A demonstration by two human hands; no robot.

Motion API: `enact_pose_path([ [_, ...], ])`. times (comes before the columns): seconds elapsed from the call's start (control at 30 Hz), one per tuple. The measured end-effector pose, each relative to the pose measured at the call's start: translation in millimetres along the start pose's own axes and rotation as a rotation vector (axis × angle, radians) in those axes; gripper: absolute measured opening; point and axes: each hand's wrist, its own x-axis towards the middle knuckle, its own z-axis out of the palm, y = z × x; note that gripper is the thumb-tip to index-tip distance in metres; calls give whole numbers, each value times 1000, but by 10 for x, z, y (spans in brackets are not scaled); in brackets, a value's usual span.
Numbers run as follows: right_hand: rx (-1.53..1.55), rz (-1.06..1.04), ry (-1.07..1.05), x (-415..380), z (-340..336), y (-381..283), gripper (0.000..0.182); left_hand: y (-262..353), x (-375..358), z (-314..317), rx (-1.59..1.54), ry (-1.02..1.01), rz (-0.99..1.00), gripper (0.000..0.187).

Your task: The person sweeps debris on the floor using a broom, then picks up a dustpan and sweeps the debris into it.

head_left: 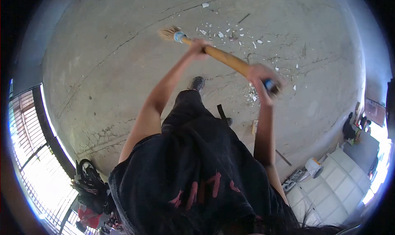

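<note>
A broom with a thick yellow-brown handle (227,59) slants across the head view. Its straw bristles (168,33) point to the upper left, bound by a light blue band (179,36). My left hand (198,49) is wrapped round the handle near the bristles. Farther along, my right hand (263,79) grips the handle close to its end, slightly blurred, with something blue showing beside the fingers. White broken pieces (221,34) lie scattered on the concrete floor (123,70) beyond the handle, and more fragments (252,96) lie beside my right wrist.
A thin stick (244,18) lies on the far floor. Cracks run through the concrete. White panels (329,181) stand at the lower right, near a white roll-like object (314,167). At lower left are a dark wheeled object (87,171) and a barred opening (33,144).
</note>
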Motion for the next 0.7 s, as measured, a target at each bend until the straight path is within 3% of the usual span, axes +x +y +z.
enact_pose_path([
  [0.1,208,90,53,255,559,741,3,-741,51,-233,-3,118,-77,17],
  [0.17,200,-62,76,184,856,1262,11,-1086,123,-253,-108,127,-109,16],
  [0.27,43,-87,149,142,960,1175,25,-1509,189,123,-191,-48,30,23],
  [0.33,-146,107,53,107,666,720,28,-1057,230,198,-239,-112,115,24],
  [0.37,-101,103,132,116,558,526,15,-787,274,278,-341,-66,169,24],
  [0.4,-200,152,57,180,382,246,9,-519,303,400,-442,-16,222,24],
  [0.47,-210,128,32,169,194,-100,7,-121,212,811,-583,-95,20,28],
  [0.53,-201,184,63,213,113,-476,6,339,209,1100,-629,161,254,33],
  [0.6,-238,210,78,257,28,-733,8,589,225,1549,-768,64,270,48],
  [0.67,-267,219,93,277,-53,-870,12,1059,384,1309,-760,128,450,47],
  [0.7,-291,236,99,278,-103,-906,9,1133,429,1580,-845,50,393,42],
])
